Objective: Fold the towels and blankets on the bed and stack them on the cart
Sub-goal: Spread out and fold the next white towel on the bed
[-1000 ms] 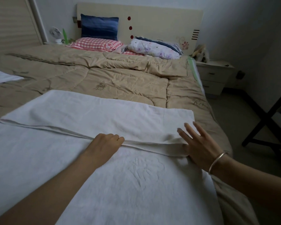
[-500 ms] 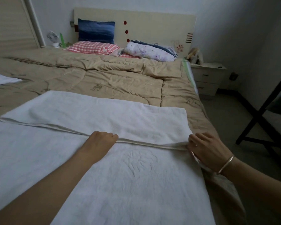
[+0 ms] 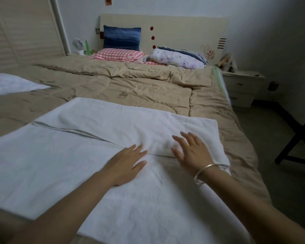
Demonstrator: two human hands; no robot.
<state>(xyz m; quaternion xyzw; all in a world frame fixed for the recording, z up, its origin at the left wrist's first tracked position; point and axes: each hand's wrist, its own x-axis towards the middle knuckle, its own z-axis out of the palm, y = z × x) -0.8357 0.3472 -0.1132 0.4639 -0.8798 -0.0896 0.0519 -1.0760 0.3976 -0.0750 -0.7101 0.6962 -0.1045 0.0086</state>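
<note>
Folding step: 1st fold of the white towel (image 3: 74, 166) looks laid, far part doubled back over the near part; prob. now the smoothing pass.
Towel pos: spread across near end of the bed (image 3: 148, 90), on the tan quilt; flap edge runs from far L down to where both hands sit.
L hand (image 3: 125, 166): open, fingers straight, palm flat on the lower layer, fingertips touching the flap edge.
R hand (image 3: 192, 152): open, fingers spread, pressing flat on top of the flap near its R end; bracelet (image 3: 204, 170) on wrist. Grips nothing.
Nxt move: by the look of it, flatten the flap & square the corners, then pinch one end w/ both hands & carry it across for a 2nd fold. Soft cloth, likely to wrinkle if dragged.
Progress: early; nothing seen stacked.
Cart: can't ID; dark frame (image 3: 296, 138) at R edge may be it.
Other: 2nd white cloth (image 3: 12, 83) at far L of bed, well apart from hands.
</note>
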